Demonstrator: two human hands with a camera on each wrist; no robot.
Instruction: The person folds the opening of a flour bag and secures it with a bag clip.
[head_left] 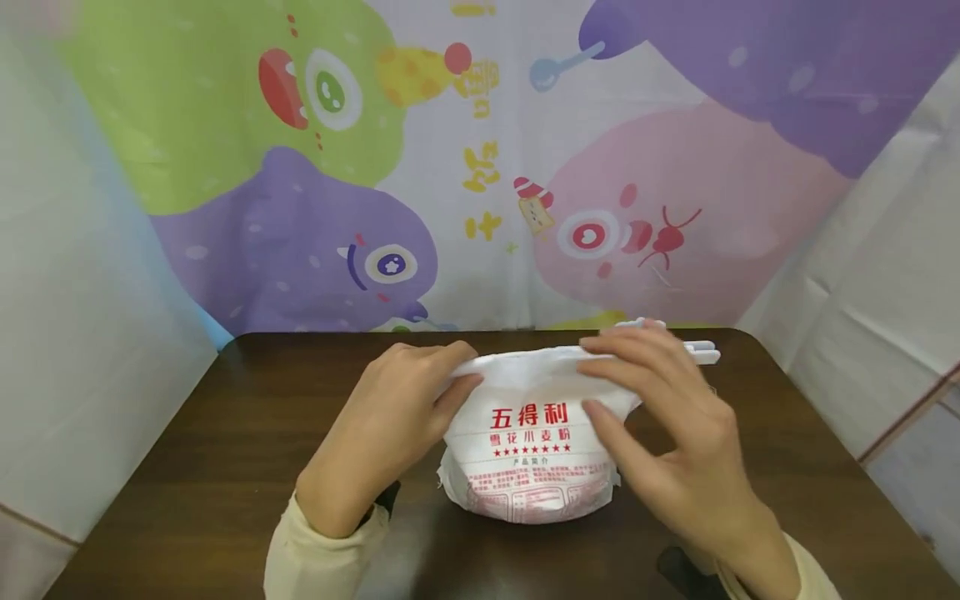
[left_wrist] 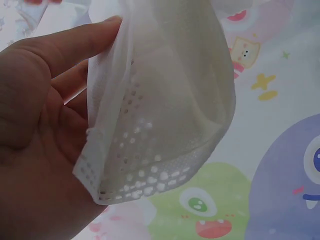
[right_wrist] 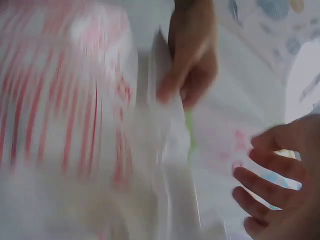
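A white flour bag [head_left: 536,475] with red Chinese print stands on the dark table, its top edge pressed flat. My left hand [head_left: 390,417] pinches the left end of that edge between thumb and fingers. In the left wrist view, the side of the bag [left_wrist: 165,100] hangs beside the palm and shows rows of small perforations. My right hand [head_left: 675,425] is at the bag's right end with fingers spread. From the right wrist, the right hand [right_wrist: 280,180] appears apart from the bag, its fingers loosely bent and holding nothing.
Slim white and lilac strips [head_left: 703,352] stick out behind the right hand, mostly hidden by it. The brown table [head_left: 225,467] ends at a backdrop [head_left: 495,275] with cartoon monsters. White sheets [head_left: 82,292] hang at both sides.
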